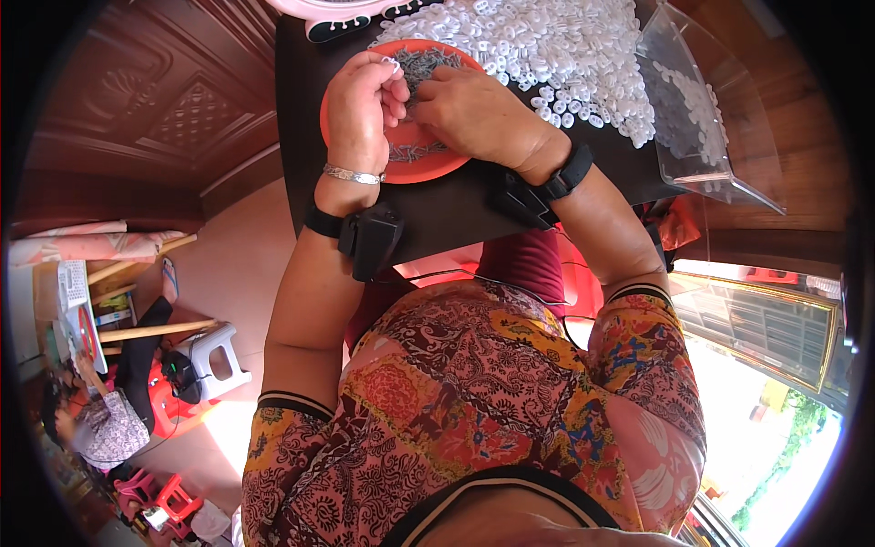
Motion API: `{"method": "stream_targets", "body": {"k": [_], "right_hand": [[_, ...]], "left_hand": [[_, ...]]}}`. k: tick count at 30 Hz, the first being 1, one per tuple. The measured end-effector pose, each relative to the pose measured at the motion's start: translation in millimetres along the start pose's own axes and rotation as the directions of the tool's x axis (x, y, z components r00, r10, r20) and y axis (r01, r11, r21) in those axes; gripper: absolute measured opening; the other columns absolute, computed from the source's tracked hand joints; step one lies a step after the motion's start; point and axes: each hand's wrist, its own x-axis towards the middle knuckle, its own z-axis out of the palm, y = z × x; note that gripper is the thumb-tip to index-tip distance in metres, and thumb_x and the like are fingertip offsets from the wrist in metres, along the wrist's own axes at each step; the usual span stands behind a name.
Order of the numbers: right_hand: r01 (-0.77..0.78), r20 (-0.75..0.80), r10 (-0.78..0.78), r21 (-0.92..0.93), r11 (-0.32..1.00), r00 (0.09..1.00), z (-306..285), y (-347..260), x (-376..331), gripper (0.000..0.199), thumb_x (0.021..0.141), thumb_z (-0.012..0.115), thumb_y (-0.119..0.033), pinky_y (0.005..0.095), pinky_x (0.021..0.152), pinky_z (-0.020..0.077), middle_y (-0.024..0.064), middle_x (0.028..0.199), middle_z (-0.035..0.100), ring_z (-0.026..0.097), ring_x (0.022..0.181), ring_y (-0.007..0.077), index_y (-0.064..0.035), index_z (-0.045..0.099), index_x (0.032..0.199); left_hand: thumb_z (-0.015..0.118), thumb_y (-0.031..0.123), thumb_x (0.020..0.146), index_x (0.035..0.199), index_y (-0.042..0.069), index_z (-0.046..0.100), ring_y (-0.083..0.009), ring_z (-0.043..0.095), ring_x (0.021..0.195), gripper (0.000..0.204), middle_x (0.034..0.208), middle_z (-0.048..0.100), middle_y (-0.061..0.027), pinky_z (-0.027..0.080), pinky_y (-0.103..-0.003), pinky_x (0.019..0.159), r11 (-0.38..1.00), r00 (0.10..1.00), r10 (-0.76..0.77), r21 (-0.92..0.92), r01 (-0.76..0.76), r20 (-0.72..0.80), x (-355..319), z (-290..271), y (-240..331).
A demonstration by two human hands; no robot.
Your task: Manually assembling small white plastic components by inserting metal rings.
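An orange-red round bowl (442, 170) holding many small grey screws (421, 66) sits on the dark table in front of me. My left hand (363, 102) is raised over the bowl's left side, its thumb and forefinger closed on a small white plastic piece (393, 66). Over the bowl's right part is my right hand (474, 111), with its fingers bent down and drawn together near the screws. Its fingertips are hidden behind the hand, so what they grip cannot be seen. A large pile of white oval plastic pieces (556, 46) with holes spreads behind and right of the bowl.
A clear plastic bin (720, 169) with more white pieces stands at the right of the table (301, 109). Something pink and dark green (339, 22) rests at the far left edge. To the left, another person (114, 424) sits near a grey-white stool (219, 360).
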Motion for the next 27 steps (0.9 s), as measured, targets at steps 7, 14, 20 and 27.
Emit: {"method": "stream_targets", "body": {"k": [7, 14, 20, 27], "right_hand": [[-0.046, -0.014, 0.046, -0.005, 0.999, 0.999, -3, 4, 1, 0.013, 0.073, 0.059, -0.012, 0.0369, 0.072, 0.0477, 0.0073, 0.08, 0.058, 0.056, 0.08, 0.0268, -0.0068, 0.06, 0.084], [-0.234, -0.152, 0.345, 0.485, 0.843, 0.926, -9, 10, -1, 0.014, 0.082, 0.057, -0.006, 0.0339, 0.073, 0.0491, 0.0119, 0.088, 0.063, 0.062, 0.081, 0.029, -0.0027, 0.06, 0.095], [-0.323, -0.081, 0.504, 0.678, 0.66, 0.86, -8, 12, -4, 0.01, 0.086, 0.059, -0.011, 0.0296, 0.064, 0.0473, 0.0061, 0.072, 0.06, 0.058, 0.066, 0.0171, -0.0021, 0.061, 0.09], [-0.467, 0.022, 0.543, 0.539, 0.701, 0.84, -12, 16, -4, 0.028, 0.088, 0.056, -0.031, 0.0356, 0.055, 0.0451, 0.0148, 0.063, 0.058, 0.057, 0.056, 0.0283, -0.0045, 0.064, 0.083]], "left_hand": [[0.049, 0.013, 0.083, 0.076, 0.005, 0.056, -0.0076, 0.047, 0.049, 0.012, 0.062, 0.056, -0.0026, 0.033, -0.02, 0.043, 0.999, 1.0, 0.018, -0.031, -0.018, -0.005, -1, 0, 1], [0.05, 0.018, 0.084, 0.08, 0.007, 0.054, -0.0108, 0.047, 0.052, 0.013, 0.065, 0.056, -0.0037, 0.034, -0.023, 0.048, 1.0, 1.0, 0.012, 0.01, -0.012, 0.021, -2, 0, 2], [0.05, 0.018, 0.084, 0.079, 0.007, 0.054, -0.0106, 0.047, 0.052, 0.013, 0.065, 0.056, -0.0036, 0.034, -0.022, 0.048, 1.0, 0.999, -0.004, 0.021, 0.004, 0.033, -2, 0, 2], [0.051, 0.016, 0.084, 0.08, 0.006, 0.055, -0.0104, 0.049, 0.053, 0.011, 0.067, 0.057, -0.0037, 0.035, -0.022, 0.049, 0.998, 0.999, -0.021, 0.062, 0.018, 0.045, -1, 1, 3]]}}
